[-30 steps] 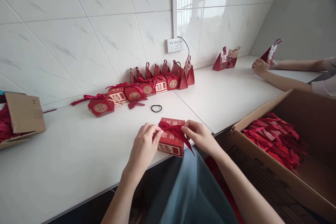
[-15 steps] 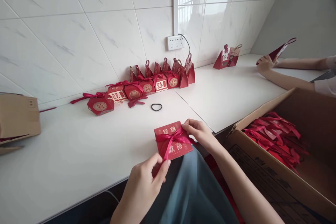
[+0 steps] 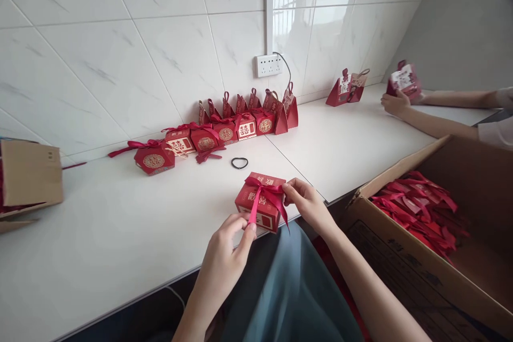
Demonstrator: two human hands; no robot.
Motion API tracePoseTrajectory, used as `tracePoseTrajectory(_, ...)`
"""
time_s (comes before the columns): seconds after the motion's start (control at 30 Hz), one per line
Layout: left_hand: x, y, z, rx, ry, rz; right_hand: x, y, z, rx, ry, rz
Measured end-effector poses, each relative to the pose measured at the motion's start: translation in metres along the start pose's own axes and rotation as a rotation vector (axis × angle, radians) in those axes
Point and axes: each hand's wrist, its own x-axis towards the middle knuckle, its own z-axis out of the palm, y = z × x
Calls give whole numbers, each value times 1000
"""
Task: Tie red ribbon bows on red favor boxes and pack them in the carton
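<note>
Two bare hands on one red gift box [image 3: 260, 197], which sits at the front edge of the tabletop [image 3: 120, 224], left of the seam. Box is printed with gold and white characters, a pale panel on the side toward the wearer. Can't tell if its base rests fully on the top or is partly held up.

Left hand [image 3: 229, 243]: thumb and index fingertips pinch one tail of the red ribbon [image 3: 260, 188], just in front of the box. Right hand [image 3: 308, 202]: thumb and index closed on the ribbon at the box's right end; can't tell if those fingertips also touch the box. Ribbon is in a bow across the lid, another tail hanging down the box's right side.

Black band [image 3: 239, 163] lies behind the box, well apart from it. Along the back edge against the wall: row of six bowed boxes [image 3: 206, 141], with looped triangular boxes [image 3: 227, 107] behind and at the right end. Loose red ribbon pieces [image 3: 208, 155] lie in front of the row. Socket strip [image 3: 269, 65] on the wall above.

Toward the back right corner: pair of triangular boxes [image 3: 344, 88] side by side. Farther right, another person's hands [image 3: 396, 104] hold a red and white box [image 3: 405, 83], blurred.

Large carton [image 3: 401, 235] by the front edge at right, red ribboned pieces [image 3: 420, 208] inside. Smaller carton [image 3: 34, 173] at the left, partly out of view.
</note>
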Motion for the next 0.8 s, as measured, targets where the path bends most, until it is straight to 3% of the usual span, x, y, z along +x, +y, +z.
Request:
tracePoseTrajectory(0.13,6,-9,9,-36,-69,-47,-20,-9,3,-311,377,-352)
tracePoseTrajectory(0.17,7,-11,10,-22,-75,-45,-26,-13,5,-400,402,-478)
tracePoseTrajectory(0.2,6,-13,10,-3,-87,-42,-31,-17,9,-479,358,-602)
tracePoseTrajectory(0.27,3,-16,3,34,-154,-29,-39,-22,17,-599,133,-781)
tracePoseTrajectory(0.33,0,-14,-12,96,-332,-13,-41,-21,25,-689,-69,-845)
tracePoseTrajectory(0.4,1,-9,-32,140,-537,-12,-39,-16,31,-742,-124,-854)
tracePoseTrajectory(0.43,4,-5,-41,139,-575,-2,-37,-13,32,-753,-119,-864)
tracePoseTrajectory(0.47,10,-1,-49,115,-528,29,-35,-9,33,-759,-107,-888)
tracePoseTrajectory(0.57,44,8,-54,66,-41,279,-34,-5,33,-767,-76,-971)
tracePoseTrajectory(0.6,57,10,-51,102,18,378,-35,-6,32,-761,-80,-988)
tracePoseTrajectory(0.67,82,10,-40,191,-38,504,-41,-9,27,-713,-117,-1008)
tracePoseTrajectory(0.73,98,9,-29,242,-142,514,-48,-12,20,-607,-140,-995)
tracePoseTrajectory(0.8,102,6,-22,247,-168,466,-52,-11,11,-499,-27,-866)
